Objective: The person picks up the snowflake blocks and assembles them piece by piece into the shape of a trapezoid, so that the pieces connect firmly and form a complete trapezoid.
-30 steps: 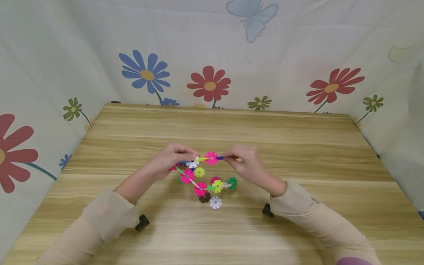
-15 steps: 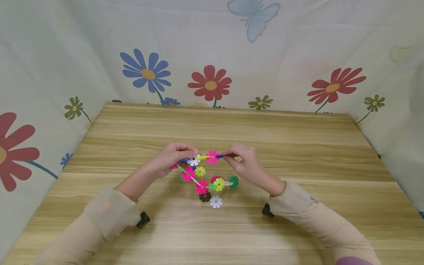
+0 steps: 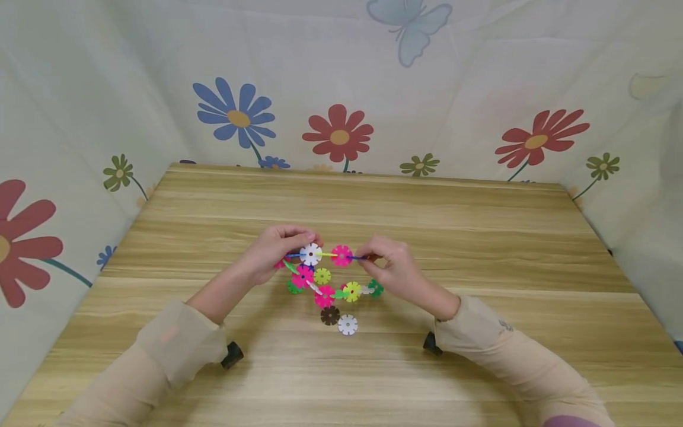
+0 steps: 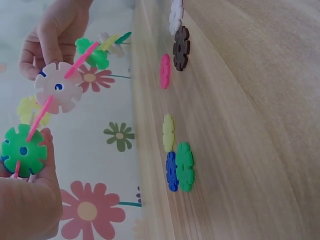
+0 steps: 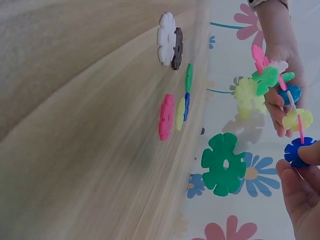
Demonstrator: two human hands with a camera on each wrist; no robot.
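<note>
A chain of slotted plastic snowflake discs hangs above the table, stretched between both hands. My left hand (image 3: 274, 252) holds its left part, with a green disc (image 4: 23, 150) at the fingers. From there the top strand runs through a white disc (image 3: 310, 254), a thin yellow one and a pink disc (image 3: 341, 255). At its right end a blue disc (image 5: 297, 151) is pinched between the thumb and fingers of my right hand (image 3: 395, 270). A second strand with a yellow disc (image 3: 351, 291) droops below, ending in a dark green disc (image 5: 223, 164) that hangs free.
Several loose discs lie on the wooden table (image 3: 480, 237) under the chain: a white disc (image 3: 348, 324), a brown disc (image 3: 330, 315), a yellow-green disc (image 3: 322, 276), a green disc (image 4: 184, 166), a blue disc (image 4: 172, 171) and a pink disc (image 5: 166, 117). A flowered cloth (image 3: 427, 118) stands behind.
The left fingers have shifted up, so the white disc shows whole. The chain has turned slightly, its yellow and blue pieces looking thinner, and the drooping strand sits a little higher.
</note>
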